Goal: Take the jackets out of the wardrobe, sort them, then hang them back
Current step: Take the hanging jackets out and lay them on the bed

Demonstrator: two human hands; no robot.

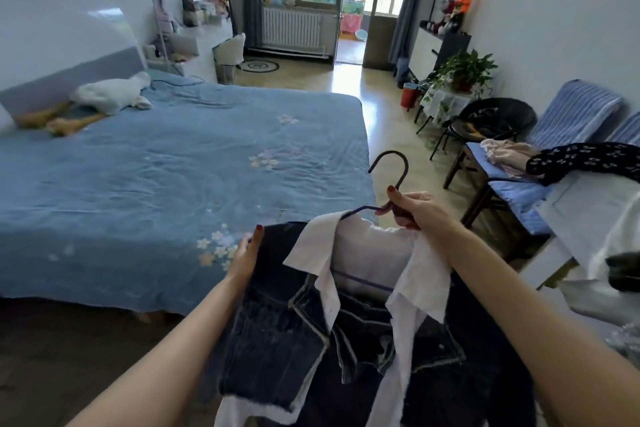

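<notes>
1 denim jkt (277, 322) on hanger (394, 170), hung btwn both hands | R hand (412, 210) fist round hanger neck, hook up | L hand (247, 255) thumb-pinches jkt shoulder | hanger bar runs L-R | bed (173, 166) ahead-left, L hand nearer it

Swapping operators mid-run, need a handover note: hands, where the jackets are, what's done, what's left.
Right hand: grips the hanger at its neck, just below the hook.
Left hand: holds the denim jacket by one shoulder edge.
Things: the jacket, with a white collar, is on the hanger, held up near the foot corner of the bed. A pinkish garment lies on the chair, with a dark floral one beside it; I cannot tell whether either is a jacket. The wardrobe is not in view.
Done: this jacket is out.
Left: sort it, then hang the jackets back.
</notes>
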